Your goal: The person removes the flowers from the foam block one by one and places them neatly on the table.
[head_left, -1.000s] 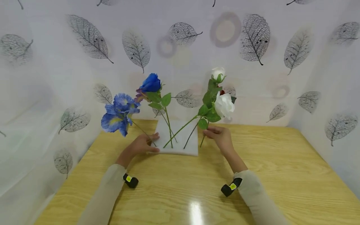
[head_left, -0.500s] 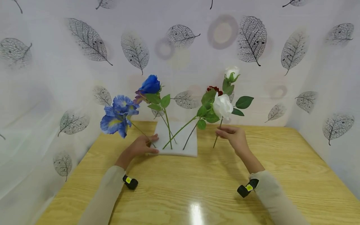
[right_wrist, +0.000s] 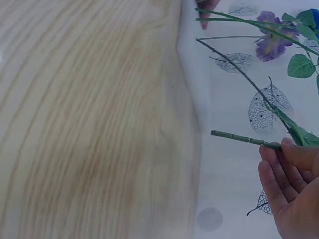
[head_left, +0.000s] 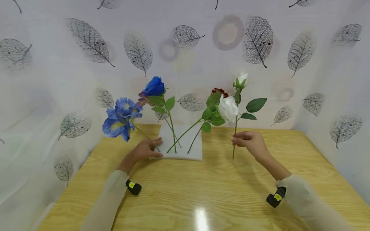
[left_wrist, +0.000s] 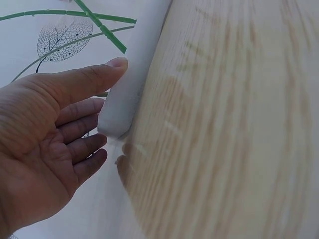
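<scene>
The stem of a white rosebud with green leaves [head_left: 237, 96] is clamped between the thumb and fingertips of the right hand [head_left: 252, 143]. The stem is held nearly upright to the right of a flat white foam slab [head_left: 196, 150], with its lower end projecting below the grip, apart from the slab. The left hand [head_left: 145, 150] is placed at the slab's left edge, thumb and fingers spread apart, the thumb resting on the slab.

Compared with the frame one second earlier, the right hand and rosebud are displaced to the right, away from the slab; the left hand's position is unchanged.

Four stems are set in the slab's right and middle portions, and one near the left hand. A blue-violet iris [head_left: 121, 117], a deep blue rose [head_left: 154, 86] and a mauve flower [head_left: 142, 100] are grouped at left. A dark red flower [head_left: 219, 92] is partly covered by an open white rose [head_left: 228, 108], which is leaned right, near the rosebud's stem.
</scene>
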The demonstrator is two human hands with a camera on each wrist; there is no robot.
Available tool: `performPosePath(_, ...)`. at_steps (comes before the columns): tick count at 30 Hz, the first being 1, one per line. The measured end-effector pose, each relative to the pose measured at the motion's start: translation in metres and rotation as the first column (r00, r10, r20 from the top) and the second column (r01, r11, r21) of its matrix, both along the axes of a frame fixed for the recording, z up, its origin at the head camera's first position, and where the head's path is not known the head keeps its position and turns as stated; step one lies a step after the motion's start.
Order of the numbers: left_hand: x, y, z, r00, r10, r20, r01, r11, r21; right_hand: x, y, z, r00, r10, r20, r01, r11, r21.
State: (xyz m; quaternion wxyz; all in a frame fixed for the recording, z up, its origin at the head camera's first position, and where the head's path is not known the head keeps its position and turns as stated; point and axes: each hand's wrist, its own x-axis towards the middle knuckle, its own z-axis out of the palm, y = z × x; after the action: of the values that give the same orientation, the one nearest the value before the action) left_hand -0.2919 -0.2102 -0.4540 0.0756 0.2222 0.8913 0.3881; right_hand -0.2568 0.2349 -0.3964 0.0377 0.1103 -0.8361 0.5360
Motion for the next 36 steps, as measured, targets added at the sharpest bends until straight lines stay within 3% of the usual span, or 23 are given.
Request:
performPosePath(11,0.003,-0.002,0.0,1.0,-0.003,0.013,0.003,1.0,0.011,0.014,0.016,-0.007,0.983,0.066,0.171,-0.067,0.998,-0.003)
performPosePath(19,0.001,0.0,-0.001,1.0,0.013,0.024,-0.013,1.0,0.015,0.024,0.033,-0.011,0.961,0.059,0.268,-0.068,0.997,0.021)
performPosePath(36,-0.002,-0.001,-0.001,1.0,0.009,0.027,-0.009,1.0,0.022,0.035,0.037,-0.021,0.915,0.061,0.398,-0.106,0.99,0.092)
